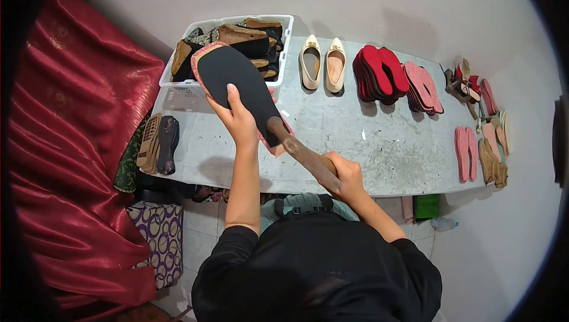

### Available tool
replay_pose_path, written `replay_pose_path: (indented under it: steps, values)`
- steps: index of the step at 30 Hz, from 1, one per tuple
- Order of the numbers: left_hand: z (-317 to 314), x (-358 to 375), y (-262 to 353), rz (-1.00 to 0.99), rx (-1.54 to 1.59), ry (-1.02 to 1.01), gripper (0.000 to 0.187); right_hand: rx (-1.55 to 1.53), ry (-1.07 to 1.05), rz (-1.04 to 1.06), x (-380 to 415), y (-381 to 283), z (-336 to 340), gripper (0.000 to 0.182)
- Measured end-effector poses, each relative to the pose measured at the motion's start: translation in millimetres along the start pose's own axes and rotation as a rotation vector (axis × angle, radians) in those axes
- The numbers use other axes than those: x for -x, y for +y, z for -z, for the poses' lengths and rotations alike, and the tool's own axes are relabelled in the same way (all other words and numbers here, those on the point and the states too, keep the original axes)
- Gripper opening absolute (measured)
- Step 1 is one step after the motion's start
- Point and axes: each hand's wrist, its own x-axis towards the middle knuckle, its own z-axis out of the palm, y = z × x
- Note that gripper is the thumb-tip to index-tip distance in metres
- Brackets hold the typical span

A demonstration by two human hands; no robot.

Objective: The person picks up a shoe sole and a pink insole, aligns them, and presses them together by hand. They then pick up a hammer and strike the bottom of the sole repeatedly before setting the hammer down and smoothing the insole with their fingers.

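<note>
My left hand [238,119] grips a large black shoe sole [231,73] with a pink, ragged edge. Its thumb presses on the black face while the fingers go underneath. My right hand [347,177] is wrapped round a brown, hammer-like wooden tool [305,159]. The tool's rounded end overlaps the narrow lower end of the sole in this view. Both hands are raised over the near side of the grey table [332,168].
Behind the sole stands a white basket [287,43] full of black shoes and wooden forms. Cream shoes [335,64], red soles [385,73], pink soles [422,88] and more soles [465,153] line the table. Dark and tan soles [169,144] lie left, beside a red curtain [89,144].
</note>
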Motion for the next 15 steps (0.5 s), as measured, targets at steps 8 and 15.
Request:
replay_pose_path:
  steps: [8,15]
  values:
    - [35,-28,-14,0.106,0.121,0.018,0.047,-0.022,-0.025,-0.004,10,-5,-35,0.022]
    - [49,-34,27,0.318,0.306,-0.099,0.045,-0.031,-0.011,-0.034,16,-22,-53,0.020]
